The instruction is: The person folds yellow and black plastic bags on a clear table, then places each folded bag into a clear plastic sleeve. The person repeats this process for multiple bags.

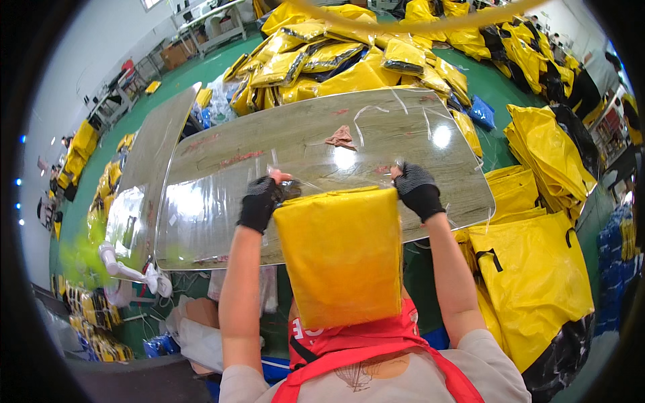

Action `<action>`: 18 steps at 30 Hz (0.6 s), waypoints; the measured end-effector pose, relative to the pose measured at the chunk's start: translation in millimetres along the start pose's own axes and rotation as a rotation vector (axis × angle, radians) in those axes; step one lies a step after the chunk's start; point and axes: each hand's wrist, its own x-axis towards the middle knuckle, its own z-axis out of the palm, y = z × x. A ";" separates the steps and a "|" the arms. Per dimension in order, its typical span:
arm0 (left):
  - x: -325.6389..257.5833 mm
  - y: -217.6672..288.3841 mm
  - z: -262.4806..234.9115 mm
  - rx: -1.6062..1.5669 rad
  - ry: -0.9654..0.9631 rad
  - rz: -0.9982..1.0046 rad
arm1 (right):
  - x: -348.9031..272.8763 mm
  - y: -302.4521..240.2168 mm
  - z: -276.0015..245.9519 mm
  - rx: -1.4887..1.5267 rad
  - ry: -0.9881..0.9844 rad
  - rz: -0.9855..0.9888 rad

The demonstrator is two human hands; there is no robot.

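Note:
A thick folded yellow bundle of smooth, tarp-like sheeting (339,258) stands upright against my red apron, in front of the table's near edge. Clear plastic film, apparently a bag (322,176), stretches above its top between my hands. My left hand (263,199), in a black glove with bare fingertips, is closed on the film's left side. On the other side, my right hand (418,191), gloved alike, pinches the film near the bundle's upper right corner. Whether the film wraps the whole bundle is hard to tell.
The wood-patterned table (215,181) has a glossy cover, tape strips and a crumpled pinkish cloth (341,138). Beyond it rises a heap of packed yellow bundles (322,57). Folded yellow sheets (531,269) lie at right. A white fan (124,269) stands at left.

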 end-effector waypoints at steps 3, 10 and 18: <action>31.1 -81.4 5.2 -0.104 0.077 -0.204 | 43.8 -2.6 76.9 -0.007 0.153 -0.307; 50.1 -95.3 8.3 -0.188 0.032 -0.292 | 104.6 -107.6 149.7 -0.436 -0.256 -0.797; 24.7 -60.4 4.9 -0.167 -0.052 -0.199 | 226.9 -43.2 131.9 -0.591 -0.233 -0.399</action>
